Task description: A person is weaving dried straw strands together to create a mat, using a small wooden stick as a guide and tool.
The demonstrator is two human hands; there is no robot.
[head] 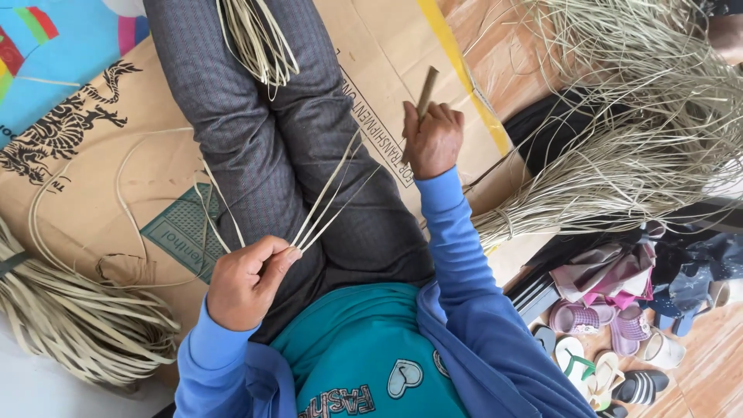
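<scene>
My left hand [246, 280] pinches the near ends of a few thin pale reed strips [329, 197], which run up and to the right across my grey-trousered legs [263, 131]. A short brown stick-like tool [422, 99] stands upright in my right hand [432, 139], whose fingers are closed around it, just right of my knee. The strips' far ends reach toward that hand. A bunch of reed strips [259, 42] lies over my lap at the top.
I sit on flattened brown cardboard [93, 170]. A coil of wider reed strips [73, 317] lies at the left. A big loose pile of thin reeds [635, 131] fills the right. Folded cloth [611, 271] and several sandals [611, 364] lie at bottom right.
</scene>
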